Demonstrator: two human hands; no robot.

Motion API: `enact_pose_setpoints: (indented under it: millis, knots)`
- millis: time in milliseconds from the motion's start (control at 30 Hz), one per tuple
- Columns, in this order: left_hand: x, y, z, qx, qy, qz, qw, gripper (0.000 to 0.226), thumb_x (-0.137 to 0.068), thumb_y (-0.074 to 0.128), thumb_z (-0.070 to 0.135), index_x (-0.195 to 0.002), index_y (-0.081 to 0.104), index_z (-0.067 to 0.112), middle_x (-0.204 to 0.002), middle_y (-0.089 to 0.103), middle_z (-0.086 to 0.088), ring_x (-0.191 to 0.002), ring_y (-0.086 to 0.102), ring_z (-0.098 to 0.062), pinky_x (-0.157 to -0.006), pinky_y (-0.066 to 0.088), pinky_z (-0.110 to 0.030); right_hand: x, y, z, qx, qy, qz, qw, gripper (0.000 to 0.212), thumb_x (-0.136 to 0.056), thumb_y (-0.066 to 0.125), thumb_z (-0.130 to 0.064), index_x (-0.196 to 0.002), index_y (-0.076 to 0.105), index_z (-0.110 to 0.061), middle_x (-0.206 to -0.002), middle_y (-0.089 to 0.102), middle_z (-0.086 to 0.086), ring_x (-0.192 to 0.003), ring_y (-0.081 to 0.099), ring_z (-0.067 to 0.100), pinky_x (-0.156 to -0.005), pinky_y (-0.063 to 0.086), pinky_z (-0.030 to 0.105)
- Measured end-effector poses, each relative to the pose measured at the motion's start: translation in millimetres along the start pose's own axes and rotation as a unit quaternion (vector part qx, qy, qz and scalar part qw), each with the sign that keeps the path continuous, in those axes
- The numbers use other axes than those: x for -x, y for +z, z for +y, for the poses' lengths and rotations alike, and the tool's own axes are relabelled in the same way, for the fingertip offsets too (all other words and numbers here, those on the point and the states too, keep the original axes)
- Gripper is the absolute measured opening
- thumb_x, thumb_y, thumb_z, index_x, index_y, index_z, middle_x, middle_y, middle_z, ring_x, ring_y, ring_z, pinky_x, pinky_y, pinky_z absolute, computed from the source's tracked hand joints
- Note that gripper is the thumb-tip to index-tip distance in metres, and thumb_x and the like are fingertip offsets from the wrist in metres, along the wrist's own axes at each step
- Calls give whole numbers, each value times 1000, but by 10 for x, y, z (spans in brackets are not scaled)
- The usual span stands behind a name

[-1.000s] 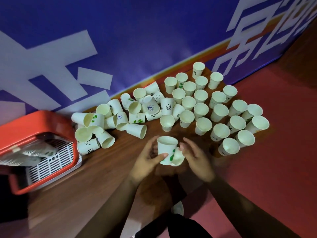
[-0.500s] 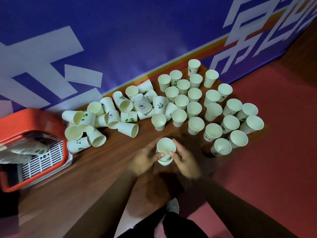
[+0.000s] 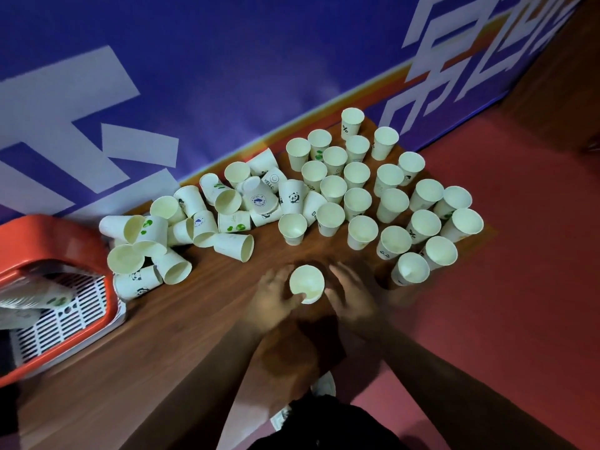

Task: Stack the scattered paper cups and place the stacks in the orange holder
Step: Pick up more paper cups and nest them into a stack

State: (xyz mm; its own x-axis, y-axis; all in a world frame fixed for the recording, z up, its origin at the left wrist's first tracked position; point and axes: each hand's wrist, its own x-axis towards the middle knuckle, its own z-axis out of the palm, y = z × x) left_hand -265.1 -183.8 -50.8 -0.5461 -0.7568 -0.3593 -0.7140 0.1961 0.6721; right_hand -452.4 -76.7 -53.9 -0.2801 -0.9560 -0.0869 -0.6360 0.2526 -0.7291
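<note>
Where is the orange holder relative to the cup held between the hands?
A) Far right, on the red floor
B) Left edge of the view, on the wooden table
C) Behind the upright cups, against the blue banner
B: the orange holder sits at the left edge on the wooden table, left of the held cup.

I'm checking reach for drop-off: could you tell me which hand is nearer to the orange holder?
Left. The left hand is beside the held cup, on the side toward the orange holder; the right hand is on the cup's far side.
</note>
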Motion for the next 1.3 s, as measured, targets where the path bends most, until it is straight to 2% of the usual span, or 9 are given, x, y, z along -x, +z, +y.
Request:
enact_pose_setpoints:
  millis: [167, 367, 500, 533, 600, 800, 967, 1100, 1300]
  knots:
    - [-159, -173, 399, 4, 127, 130, 983, 32, -89, 68, 16, -119, 61, 9, -108, 44, 4, -108, 47, -18, -94, 37, -27, -33, -394, 253, 54, 43, 138, 988, 30, -87, 54, -28, -110, 63, -11, -109, 59, 7, -100, 56, 21, -88, 48, 36]
    - [-262, 258, 1050, 50, 184, 35, 981, 21, -90, 63, 12, -110, 65, 17, -91, 63, 10, -83, 58, -2, -79, 43, -12, 260, -848, 936, 177, 112, 131, 969, 24, -85, 58, -23, -102, 64, -6, -105, 57, 12, -98, 53, 26, -85, 49, 37]
    - [-501, 557, 1326, 13, 133, -18, 991, 30, -91, 62, 16, -120, 64, 16, -92, 71, 0, -84, 67, -15, -83, 53, -31, 205, -1010, 1082, 227, 105, 18, 968, 25, -89, 50, -6, -74, 69, -14, -84, 62, 6, -87, 51, 28, -73, 48, 43]
    - [-563, 635, 1394, 0, 116, -24, 993, 33, -90, 62, 18, -123, 63, 17, -94, 72, -1, -86, 68, -17, -85, 54, -35, 206, -1038, 1131, 210, 116, 6, 971, 9, -81, 64, -8, -78, 70, -14, -88, 63, 9, -88, 53, 29, -73, 49, 42]
    - [-702, 762, 1523, -27, 95, -28, 995, 43, -90, 61, 17, -133, 57, 18, -107, 72, -5, -98, 69, -20, -91, 54, -36, 198, -1111, 1232, 165, 141, 15, 976, 30, -70, 78, -16, -99, 70, -12, -105, 59, 13, -95, 55, 28, -75, 53, 39]
    - [-1126, 1070, 1734, -81, 60, -49, 994, 53, -90, 57, 7, -143, 51, 9, -140, 57, -16, -126, 57, -30, -109, 43, -39, 67, -1350, 1421, 137, 102, -20, 985, 7, -88, 58, -17, -93, 62, -16, -104, 55, 10, -94, 56, 28, -82, 49, 37]
    - [-1192, 1224, 1673, -88, 56, -4, 995, 31, -89, 65, 13, -120, 63, 10, -123, 67, -13, -112, 64, -28, -93, 48, -31, 93, -1367, 1567, 126, 70, 3, 990, 5, -86, 64, -19, -89, 63, -15, -101, 52, 6, -90, 55, 22, -75, 49, 32]
    - [-1158, 1246, 1737, -44, 70, 29, 996, 20, -84, 76, 24, -97, 64, 14, -93, 71, -4, -85, 66, -19, -73, 47, -29, 183, -1518, 1655, 24, 79, 19, 996, 10, -82, 73, -21, -92, 72, -20, -101, 44, -6, -88, 46, -3, -76, 34, 6]
    - [-954, 927, 1771, 68, 95, 82, 990, 17, -83, 80, 23, -95, 69, 18, -96, 53, -2, -85, 58, -17, -84, 48, -26, 205, -1850, 1412, -130, 111, 35, 985, 18, -81, 75, -22, -75, 67, -37, -114, 56, -6, -106, 55, 7, -89, 44, 24]
